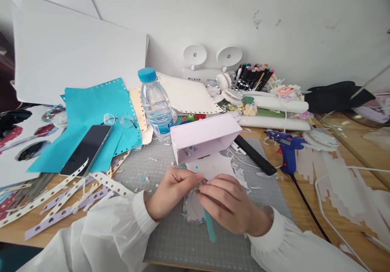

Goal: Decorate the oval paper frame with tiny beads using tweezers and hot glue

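Close together over the grey cutting mat [179, 247], both hands meet at their fingertips. My left hand [175, 188] is closed, its thumb and forefinger pinching something too small to make out. A teal stick [209, 225] slants down from under the fingers of my right hand [233, 205], which are curled round it. Beneath the hands lies a round white piece [193, 207] with small blue bits along its edge. Just beyond stands a pale lilac open box [207, 136] on its side, with blue bits inside.
Blue glue gun [288, 148] with cords stands at right, beside a black bar [255, 155]. A water bottle [157, 105], black phone [87, 150], glasses [118, 120] on teal paper [97, 95] and patterned strips [65, 211] are at left. Markers [254, 77] stand behind.
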The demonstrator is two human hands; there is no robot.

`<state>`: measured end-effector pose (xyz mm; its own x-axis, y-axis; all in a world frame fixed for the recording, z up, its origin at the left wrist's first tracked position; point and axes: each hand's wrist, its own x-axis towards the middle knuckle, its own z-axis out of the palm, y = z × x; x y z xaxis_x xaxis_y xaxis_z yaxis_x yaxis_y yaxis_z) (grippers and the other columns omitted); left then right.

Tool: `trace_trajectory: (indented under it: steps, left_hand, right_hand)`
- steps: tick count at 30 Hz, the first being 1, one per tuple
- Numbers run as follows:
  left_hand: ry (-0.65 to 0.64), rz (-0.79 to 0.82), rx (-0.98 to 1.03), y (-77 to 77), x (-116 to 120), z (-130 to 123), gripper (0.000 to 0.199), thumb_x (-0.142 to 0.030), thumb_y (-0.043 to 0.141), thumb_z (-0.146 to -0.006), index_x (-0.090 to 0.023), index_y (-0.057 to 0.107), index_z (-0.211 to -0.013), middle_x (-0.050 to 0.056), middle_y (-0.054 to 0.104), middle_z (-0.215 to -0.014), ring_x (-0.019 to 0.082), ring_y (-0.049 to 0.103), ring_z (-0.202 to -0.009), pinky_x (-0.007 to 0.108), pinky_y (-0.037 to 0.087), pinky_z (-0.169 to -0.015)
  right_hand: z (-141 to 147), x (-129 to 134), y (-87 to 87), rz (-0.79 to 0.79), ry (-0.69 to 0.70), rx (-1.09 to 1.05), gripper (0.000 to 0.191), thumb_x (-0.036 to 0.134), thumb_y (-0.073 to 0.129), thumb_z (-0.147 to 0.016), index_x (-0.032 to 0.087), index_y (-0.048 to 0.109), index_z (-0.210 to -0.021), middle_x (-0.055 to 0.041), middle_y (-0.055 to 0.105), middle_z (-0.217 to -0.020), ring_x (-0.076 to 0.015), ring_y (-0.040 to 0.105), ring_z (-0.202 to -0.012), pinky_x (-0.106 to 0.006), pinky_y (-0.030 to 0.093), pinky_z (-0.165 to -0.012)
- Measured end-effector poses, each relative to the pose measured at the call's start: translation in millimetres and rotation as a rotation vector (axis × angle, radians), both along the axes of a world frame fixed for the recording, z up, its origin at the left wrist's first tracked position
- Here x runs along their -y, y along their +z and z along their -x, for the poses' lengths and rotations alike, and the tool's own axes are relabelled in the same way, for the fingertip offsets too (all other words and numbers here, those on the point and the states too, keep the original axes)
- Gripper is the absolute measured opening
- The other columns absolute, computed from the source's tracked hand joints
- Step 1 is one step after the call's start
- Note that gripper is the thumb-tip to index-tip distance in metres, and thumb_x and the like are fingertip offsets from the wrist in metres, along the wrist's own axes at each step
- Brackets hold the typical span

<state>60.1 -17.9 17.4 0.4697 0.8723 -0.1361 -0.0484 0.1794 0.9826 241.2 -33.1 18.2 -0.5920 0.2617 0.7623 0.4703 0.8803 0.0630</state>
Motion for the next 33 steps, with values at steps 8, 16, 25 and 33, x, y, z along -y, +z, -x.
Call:
trace_trajectory:
  steps: [8,16,25,33]
  left_hand:
    - [0.108,-0.033,-0.154,1.3,0.0,-1.7,0.048,-0.052,0.049,-0.087,-0.014,0.055,-0.058,-0.008,0.020,-0.045,0.007,0.017,-0.044,0.025,0.013,-0.044]
    - [-0.015,-0.245,-0.338,6.1,-11.0,10.4,0.040,-0.041,0.048,-0.086,-0.014,0.051,-0.057,-0.002,0.040,-0.052,0.010,0.034,-0.051,0.022,0.026,-0.048]
    - [0.044,-0.332,-0.433,3.1,-13.6,10.6,0.039,-0.037,0.043,-0.088,-0.016,0.045,-0.056,-0.003,0.036,-0.052,0.010,0.033,-0.051,0.022,0.027,-0.048]
    - [-0.238,-0.336,-0.551,3.9,-21.6,15.4,0.036,-0.021,0.044,-0.083,-0.018,0.026,-0.052,-0.006,0.022,-0.051,0.007,0.022,-0.049,0.021,0.017,-0.045]
  right_hand:
    - [-11.0,-4.2,-11.4,0.254,-0.103,-0.462,0.032,0.001,0.064,-0.075,0.024,0.058,-0.097,-0.0035,0.064,-0.084,-0.0176,0.059,-0.077,-0.038,0.054,-0.071]
    - [-39.5,-21.6,-15.8,0.977,-0.144,-1.058,0.016,0.033,0.063,-0.084,0.024,0.049,-0.084,-0.0011,0.052,-0.079,-0.0164,0.055,-0.072,-0.032,0.047,-0.063]
    - [-28.3,-18.6,-26.0,1.223,0.000,-1.021,0.021,0.037,0.064,-0.082,0.022,0.050,-0.081,0.0012,0.048,-0.073,-0.0144,0.048,-0.068,-0.029,0.041,-0.061]
    - [-29.4,-22.5,-27.3,1.209,-0.007,-1.032,0.020,0.036,0.066,-0.082,0.021,0.052,-0.081,0.0008,0.050,-0.074,-0.0140,0.049,-0.069,-0.029,0.041,-0.063]
